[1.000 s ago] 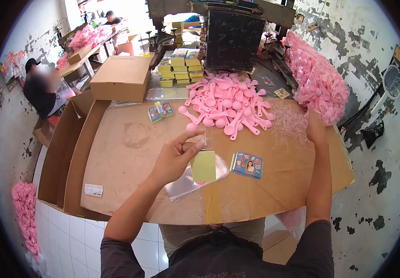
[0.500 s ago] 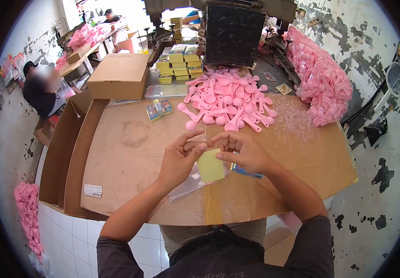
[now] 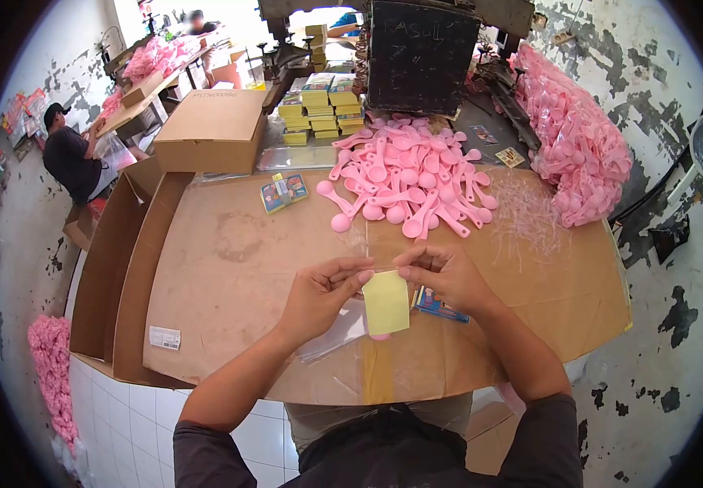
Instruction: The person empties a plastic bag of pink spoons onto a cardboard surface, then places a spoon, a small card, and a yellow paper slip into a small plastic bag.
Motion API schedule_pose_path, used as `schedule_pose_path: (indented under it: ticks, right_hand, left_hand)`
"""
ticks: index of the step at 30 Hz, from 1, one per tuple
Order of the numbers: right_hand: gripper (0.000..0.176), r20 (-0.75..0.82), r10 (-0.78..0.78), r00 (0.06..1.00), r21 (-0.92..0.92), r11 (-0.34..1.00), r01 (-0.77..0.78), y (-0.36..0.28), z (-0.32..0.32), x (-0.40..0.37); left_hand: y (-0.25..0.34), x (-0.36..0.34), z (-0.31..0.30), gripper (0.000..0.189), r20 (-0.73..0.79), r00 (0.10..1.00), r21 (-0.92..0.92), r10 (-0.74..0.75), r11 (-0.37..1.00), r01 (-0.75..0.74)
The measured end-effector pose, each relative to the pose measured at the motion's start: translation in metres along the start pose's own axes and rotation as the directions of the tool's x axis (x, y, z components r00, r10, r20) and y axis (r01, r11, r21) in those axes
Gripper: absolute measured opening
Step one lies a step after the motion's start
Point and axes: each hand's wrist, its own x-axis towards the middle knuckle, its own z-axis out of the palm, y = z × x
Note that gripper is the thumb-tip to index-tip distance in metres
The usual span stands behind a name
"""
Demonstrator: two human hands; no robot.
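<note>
A yellow card point(image 3: 386, 302) hangs upright between my two hands, its top edge level with my fingertips. My left hand point(image 3: 327, 291) pinches near its top left corner, and my right hand point(image 3: 438, 272) pinches near the top right one. A bit of pink shows just under the card's lower edge. Clear plastic bags point(image 3: 334, 332) lie on the cardboard beneath my left hand. Blue printed cards point(image 3: 441, 307) lie below my right hand, partly covered by it. Beyond both hands is a heap of pink spoons point(image 3: 408, 175).
A banded card bundle point(image 3: 283, 193) lies at left of the spoons. Stacked cards point(image 3: 319, 102), a closed carton point(image 3: 209, 130) and a black box point(image 3: 416, 57) stand behind. Bagged pink spoons point(image 3: 575, 138) are piled right. A seated person point(image 3: 75, 159) is at far left.
The yellow card has moved slightly right and down and hangs straighter, with both hands gripping its top corners. Pink now shows below it. The person at far left has shifted posture.
</note>
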Motion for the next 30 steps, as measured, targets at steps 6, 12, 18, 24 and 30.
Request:
schedule_pose_path:
  ticks: [6, 12, 18, 24, 30]
  right_hand:
    - [0.016, 0.034, -0.085, 0.996, 0.002, 0.996, 0.085, 0.012, -0.008, 0.002]
    - [0.017, 0.064, -0.113, 0.992, -0.074, 0.990, 0.117, 0.002, -0.014, -0.001]
    - [0.022, 0.044, -0.120, 0.992, -0.050, 0.991, 0.122, 0.011, -0.009, 0.001]
    - [0.037, 0.094, -0.060, 0.994, -0.099, 0.993, 0.069, 0.002, -0.002, -0.005]
    - [0.035, 0.146, -0.084, 0.986, -0.114, 0.988, 0.102, -0.003, -0.002, -0.005]
  left_hand:
    - [-0.012, 0.001, -0.009, 0.024, 0.050, 0.994, 0.061, 0.094, 0.993, -0.097]
    - [-0.004, 0.000, -0.013, 0.026, 0.081, 0.997, -0.173, -0.005, 0.985, 0.019]
    - [-0.008, 0.001, -0.009, 0.028, 0.076, 0.997, 0.060, -0.031, 0.998, 0.026]
    - [-0.008, 0.003, -0.012, 0.029, 0.051, 0.998, 0.056, 0.020, 0.998, -0.023]
    - [-0.002, -0.004, -0.002, 0.032, 0.054, 0.997, -0.039, 0.050, 0.998, -0.047]
